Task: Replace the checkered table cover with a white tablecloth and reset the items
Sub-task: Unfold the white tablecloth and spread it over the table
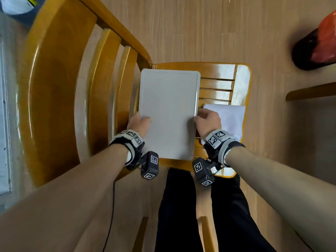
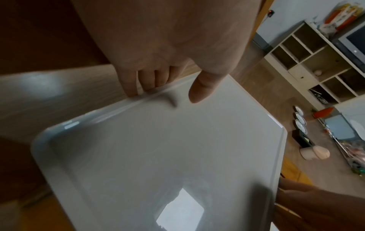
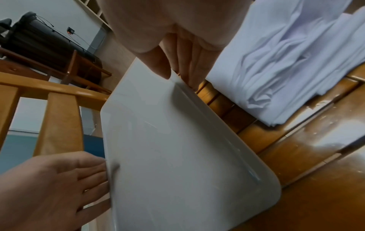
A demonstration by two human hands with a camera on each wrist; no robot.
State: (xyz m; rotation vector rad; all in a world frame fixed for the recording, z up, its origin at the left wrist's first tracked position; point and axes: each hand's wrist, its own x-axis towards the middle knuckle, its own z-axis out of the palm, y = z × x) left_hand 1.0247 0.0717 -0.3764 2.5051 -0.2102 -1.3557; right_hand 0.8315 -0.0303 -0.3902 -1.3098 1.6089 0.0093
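Note:
A plain white rectangular tray (image 1: 169, 113) is over the left part of a wooden chair seat (image 1: 218, 84); whether it rests on the seat I cannot tell. My left hand (image 1: 139, 122) grips its left edge, thumb on top and fingers beneath (image 2: 130, 87). At the opposite edge my right hand (image 1: 207, 120) pinches the rim, thumb above and fingers under (image 3: 195, 73). A folded white tablecloth (image 1: 229, 119) lies on the seat just right of the tray, close to my right hand, its stacked folds (image 3: 286, 62) plain in the right wrist view. No checkered cover is in view.
The chair's curved slatted back (image 1: 54, 88) rises at the left. My legs in black trousers (image 1: 200, 215) stand at the seat's near edge. A black and orange object (image 1: 316, 46) and another wooden edge (image 1: 309, 91) are at the right. The floor is pale wood.

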